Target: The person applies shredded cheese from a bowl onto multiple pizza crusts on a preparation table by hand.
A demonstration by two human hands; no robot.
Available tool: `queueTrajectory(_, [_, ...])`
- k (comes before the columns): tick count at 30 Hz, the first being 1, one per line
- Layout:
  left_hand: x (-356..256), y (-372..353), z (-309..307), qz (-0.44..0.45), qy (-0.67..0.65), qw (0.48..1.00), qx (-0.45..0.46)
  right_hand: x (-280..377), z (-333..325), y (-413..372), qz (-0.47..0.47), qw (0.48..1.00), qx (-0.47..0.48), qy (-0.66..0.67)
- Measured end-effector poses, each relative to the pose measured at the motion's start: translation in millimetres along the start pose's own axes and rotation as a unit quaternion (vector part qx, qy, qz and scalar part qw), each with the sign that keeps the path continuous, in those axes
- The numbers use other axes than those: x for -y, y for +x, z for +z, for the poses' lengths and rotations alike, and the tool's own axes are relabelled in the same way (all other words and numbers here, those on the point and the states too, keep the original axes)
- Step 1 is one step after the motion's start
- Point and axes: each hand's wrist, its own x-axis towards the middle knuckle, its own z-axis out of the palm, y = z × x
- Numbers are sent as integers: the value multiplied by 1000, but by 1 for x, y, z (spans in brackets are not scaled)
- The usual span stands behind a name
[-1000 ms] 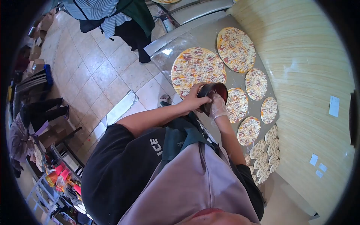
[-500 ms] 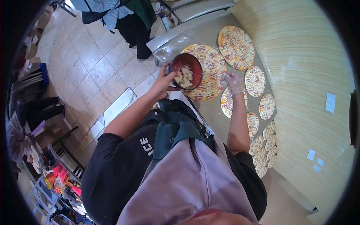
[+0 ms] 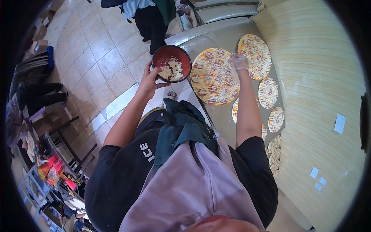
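Pizzas (image 3: 215, 79) on table (image 3: 224, 125) beside tiled floor (image 3: 102, 48)

White capitals reading "ICE" (image 3: 146, 152) stand on the wearer's black shirt (image 3: 112, 185), beside the green cloth (image 3: 166, 145). One larger paper (image 3: 339, 123) and three small slips (image 3: 314, 172) are on the wall (image 3: 305, 96); any writing on them is too small to read.
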Motion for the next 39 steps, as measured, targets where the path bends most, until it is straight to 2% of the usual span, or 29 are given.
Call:
queueTrajectory(2, [0, -2, -1, -4, -3, 1000, -3, 27, 10, -9, -155, 982, 16, -108])
queueTrajectory(6, [1, -2, -4, 5, -8, 1000, -20, 36, 36, -20, -170, 972, 49, -152])
queueTrajectory(7, [1, -2, -5, 14, -10, 1000, -20, 39, 40, -28, -165, 978, 65, -105])
queueTrajectory(10, [-1, -2, -7, 21, -15, 1000, -18, 59, 42, -58, -166, 973, 64, -145])
queueTrajectory(11, [-1, -1, -8, 17, -17, 999, -23, 45, 53, -54, -130, 984, 84, -86])
queueTrajectory(12, [-2, -1, -7, 16, -18, 999, -24, 45, 53, -59, -130, 984, 86, -87])
queueTrajectory(14, [-3, -3, -5, 17, -14, 1000, -17, 46, 49, -83, -143, 973, 176, -50])
queueTrajectory(15, [-2, -2, -5, 15, -14, 1000, -16, 65, 40, -102, -160, 963, 163, -143])
queueTrajectory(18, [0, 1, -4, 18, -17, 1000, -9, 60, 34, -132, -143, 960, 184, -154])
queueTrajectory(20, [2, 2, -3, 13, -18, 1000, -4, 45, 31, -146, -119, 968, 173, -138])
queueTrajectory(22, [5, 4, -3, 7, -20, 1000, 3, 22, 27, -153, -173, 949, 143, -220])
queueTrajectory(24, [7, 5, -3, 4, -22, 1000, 10, -5, 20, -154, -183, 956, 133, -186])
queueTrajectory(26, [8, 6, -1, 0, -13, 1000, 8, -22, 14, -152, -123, 977, 113, -131])
queueTrajectory(33, [6, 8, 10, -8, -2, 1000, 22, -10, 3, -118, -117, 989, 64, -70])
queueTrajectory(35, [7, 10, 10, -11, -7, 999, 40, -7, 3, -112, -33, 991, 87, -92])
queueTrajectory(38, [5, 7, 12, -8, -7, 999, 31, -1, 4, -119, -72, 984, 106, -125])
queueTrajectory(39, [4, 6, 13, -16, 1, 999, 28, 18, 3, -124, -92, 978, 84, -169])
